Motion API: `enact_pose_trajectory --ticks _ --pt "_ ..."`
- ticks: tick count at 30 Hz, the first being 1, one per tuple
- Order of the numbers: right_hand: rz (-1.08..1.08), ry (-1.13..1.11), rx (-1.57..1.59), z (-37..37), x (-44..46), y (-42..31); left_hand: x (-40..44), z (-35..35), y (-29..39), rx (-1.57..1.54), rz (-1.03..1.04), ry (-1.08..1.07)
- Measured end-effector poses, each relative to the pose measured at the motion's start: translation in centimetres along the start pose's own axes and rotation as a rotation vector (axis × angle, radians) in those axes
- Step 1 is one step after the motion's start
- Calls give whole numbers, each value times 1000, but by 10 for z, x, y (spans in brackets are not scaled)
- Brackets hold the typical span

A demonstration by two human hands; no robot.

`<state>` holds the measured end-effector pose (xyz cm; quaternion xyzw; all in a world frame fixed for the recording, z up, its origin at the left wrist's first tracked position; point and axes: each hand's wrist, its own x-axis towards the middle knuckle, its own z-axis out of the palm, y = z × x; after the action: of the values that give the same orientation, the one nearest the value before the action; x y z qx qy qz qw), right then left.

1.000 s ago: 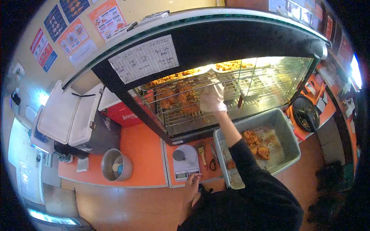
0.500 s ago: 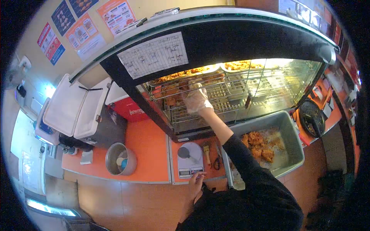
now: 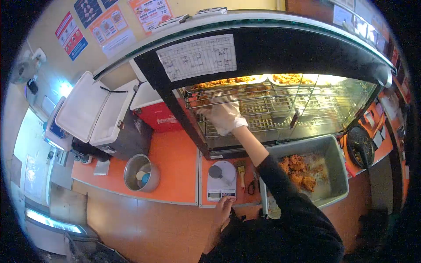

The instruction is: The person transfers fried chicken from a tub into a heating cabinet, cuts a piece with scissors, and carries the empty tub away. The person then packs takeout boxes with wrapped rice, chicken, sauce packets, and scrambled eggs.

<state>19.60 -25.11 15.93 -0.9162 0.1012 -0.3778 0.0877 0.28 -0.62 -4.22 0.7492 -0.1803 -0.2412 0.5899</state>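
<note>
The right hand (image 3: 224, 113), in a plastic glove, reaches into the glass cabinet (image 3: 280, 48), to the left end of its wire rack (image 3: 258, 119), where fried chicken (image 3: 203, 99) lies. The glove and bars hide the fingertips, so I cannot tell whether its grip is spread or pinching a piece. Above, 2 trays (image 3: 266, 78) hold fried food. More chicken pieces (image 3: 302, 172) lie in the gray tub (image 3: 325, 141), whose left edge the black sleeve (image 3: 280, 182) crosses. The bare left hand (image 3: 222, 211) is at the front edge of the table (image 3: 175, 162), just beside the scale (image 3: 221, 188); its fingers bend loosely, and I cannot tell whether they pinch anything. A brush (image 3: 241, 173) lies between scale and tub.
</note>
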Motion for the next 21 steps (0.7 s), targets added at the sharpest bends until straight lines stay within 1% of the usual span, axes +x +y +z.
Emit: enact_pose_trajectory --ticks 1,2,4,5,6,8,10,12,14,16,17,18,20,21 --pt "33 -302 186 -12 11 -2 0 -2 0 -1 -1 5" --pt "29 -303 190 -12 15 -3 0 -4 1 31 34 4" --pt "-46 -407 -75 -12 21 -5 -2 -7 -2 65 69 11" --pt "-87 -514 -135 -16 26 -2 -2 -8 -6 23 87 21" --pt "-95 -513 -132 -15 28 -2 -1 -8 -10 -21 107 31" --pt "-62 -534 -100 -8 27 2 0 -10 -20 10 91 47" --pt "-236 -580 -187 6 25 18 -3 -12 -22 40 73 58" --pt "-290 -426 -191 26 20 23 -6 -15 -17 46 3 47" --pt "-227 -247 80 45 25 21 -8 -14 -9 35 -25 55" --pt "-174 -276 26 10 28 9 -6 -15 -6 30 -55 55" --pt "-172 -277 26 20 29 13 -5 -15 -5 23 -18 49" --pt "-235 -282 -42 34 32 19 -5 -15 -5 16 18 43" --pt "-295 -293 -112 52 35 27 -6 -17 -5 30 29 31" --pt "-214 -378 -75 54 37 24 -7 -16 -6 43 45 19"
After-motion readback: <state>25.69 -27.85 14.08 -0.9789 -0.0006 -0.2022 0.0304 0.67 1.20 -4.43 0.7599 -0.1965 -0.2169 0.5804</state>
